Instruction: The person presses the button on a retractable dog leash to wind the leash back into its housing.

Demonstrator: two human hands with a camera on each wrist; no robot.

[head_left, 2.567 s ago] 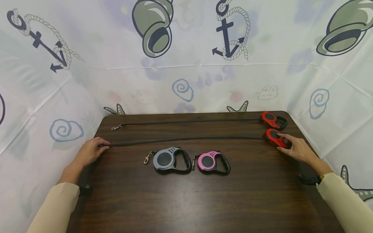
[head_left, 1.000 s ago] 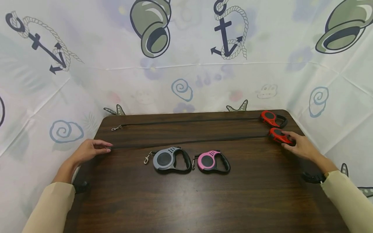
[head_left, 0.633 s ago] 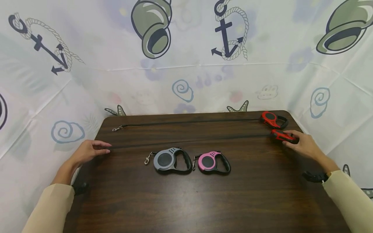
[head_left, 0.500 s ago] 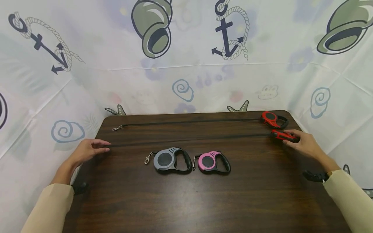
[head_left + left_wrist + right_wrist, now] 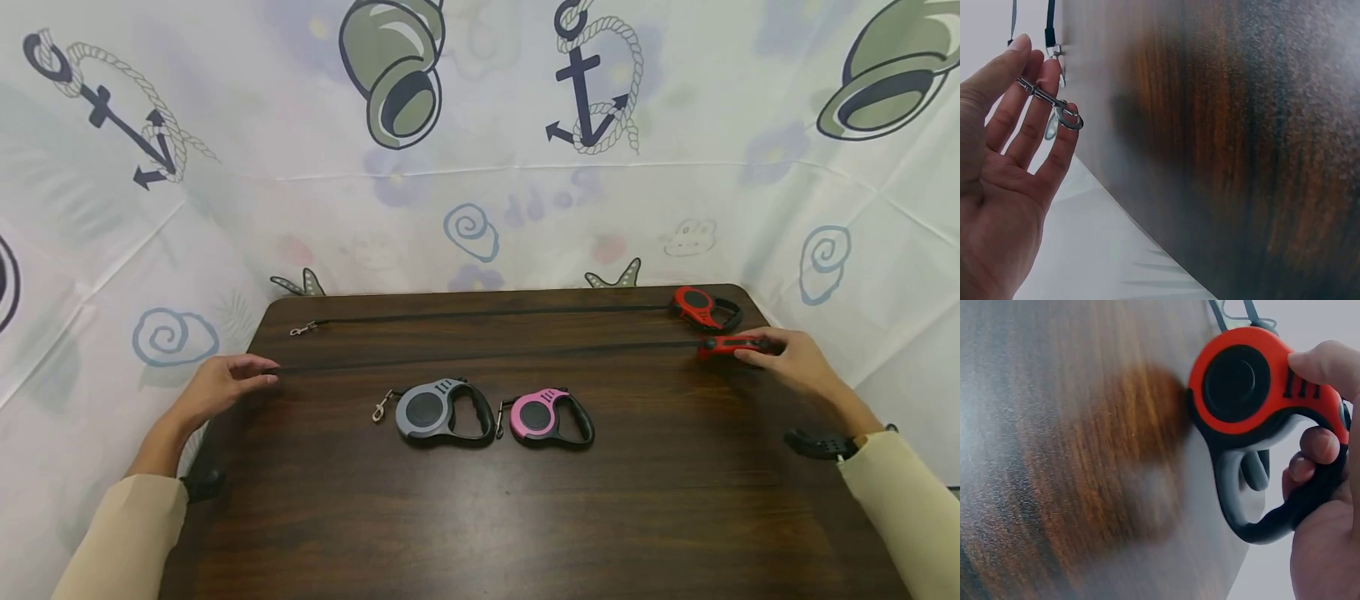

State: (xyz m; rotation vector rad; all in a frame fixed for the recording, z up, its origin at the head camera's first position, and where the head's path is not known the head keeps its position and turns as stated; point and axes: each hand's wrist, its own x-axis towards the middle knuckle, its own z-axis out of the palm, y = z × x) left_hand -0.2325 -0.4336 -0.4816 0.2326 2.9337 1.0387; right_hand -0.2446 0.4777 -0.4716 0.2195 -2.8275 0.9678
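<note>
My right hand point(image 5: 798, 358) grips the black looped handle of a red retractable dog leash point(image 5: 1235, 381), thumb on its ribbed top. The leash is tipped up on edge in the head view. Its black strap point(image 5: 480, 356) runs out across the table to my left hand point(image 5: 221, 387). There the thumb and index finger pinch the strap end by the metal snap hook point(image 5: 1050, 100), which hangs over the other fingers. A second red retractable leash point(image 5: 697, 307) lies just behind, its strap pulled out to a snap hook point(image 5: 303, 328) at the far left.
A grey retractable leash point(image 5: 422, 410) and a smaller pink one point(image 5: 534, 415) lie side by side mid-table, nearer me, with straps drawn in. The dark wooden table point(image 5: 480, 517) is walled by patterned white cloth point(image 5: 480, 125) at the back and sides.
The right hand has moved slightly right and tipped the red leash from flat up onto its edge. The left hand has shifted a little, still with the strap end, and the strap now runs straighter.
</note>
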